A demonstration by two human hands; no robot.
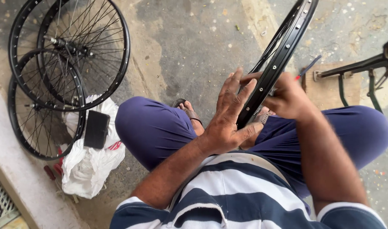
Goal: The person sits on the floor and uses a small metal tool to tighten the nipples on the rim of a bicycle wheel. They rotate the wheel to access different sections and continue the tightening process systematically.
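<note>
Bracing a black metal bicycle rim [274,63], the left hand [230,112] lies flat, fingers spread. The right hand [287,99] is closed on the rim; a loose grip could let it roll off the lap.

— Glossy black metal on the rim [274,68], smooth, with small bright rivets; thin wire spokes on the spare wheels [71,55].
— Rough, stained concrete for the floor [194,46]. Crinkled white plastic for the bag [90,163]. Soft striped cloth on the shirt [245,191]; worn wood under the metal stand [330,87].

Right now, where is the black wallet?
The black wallet lies on the white plastic bag at the left of the head view, beside the spoked wheels.
</note>
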